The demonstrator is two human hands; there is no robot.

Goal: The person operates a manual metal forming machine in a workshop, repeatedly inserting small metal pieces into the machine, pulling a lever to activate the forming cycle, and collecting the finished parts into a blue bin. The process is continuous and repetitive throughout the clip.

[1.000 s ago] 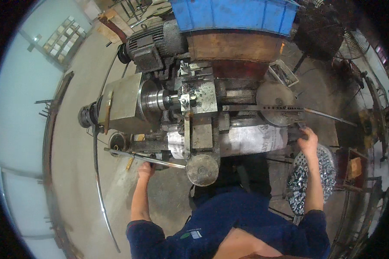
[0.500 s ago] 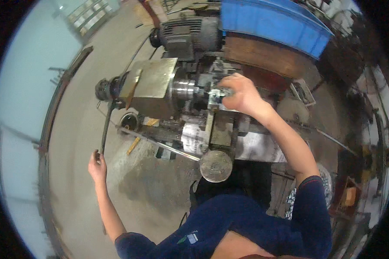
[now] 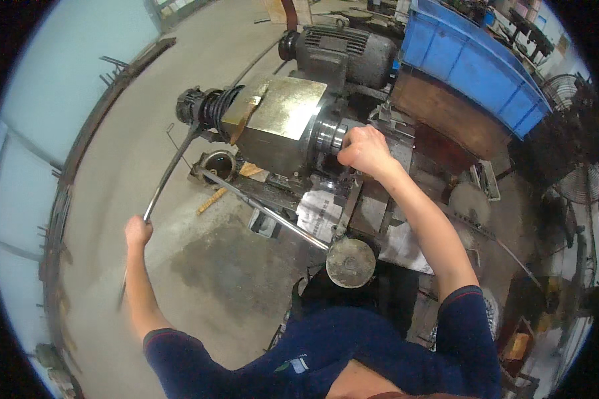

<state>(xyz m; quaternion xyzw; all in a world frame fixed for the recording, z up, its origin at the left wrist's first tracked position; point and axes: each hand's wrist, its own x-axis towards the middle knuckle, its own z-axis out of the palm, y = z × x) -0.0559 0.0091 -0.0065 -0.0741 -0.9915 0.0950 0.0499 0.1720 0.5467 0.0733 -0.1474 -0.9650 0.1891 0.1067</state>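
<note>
The left hand [image 3: 138, 231] is closed around a long thin metal rod [image 3: 168, 174], which runs up into the back end of the lathe [image 3: 279, 123]. The right hand [image 3: 365, 150] is curled at the chuck [image 3: 329, 136]; what it grips is hidden. The rod looks partly fed through, and seating it at the chuck seems unfinished. A round handwheel [image 3: 350, 262] sits below; a blue bin [image 3: 472, 63] stands behind.

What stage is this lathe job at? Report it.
Done: a long rod runs into the back of the lathe's spindle. In hand: the left hand grips that rod, and the right hand is at the chuck. Left: no cutting is visible; whether the chuck is tightened cannot be told.
</note>
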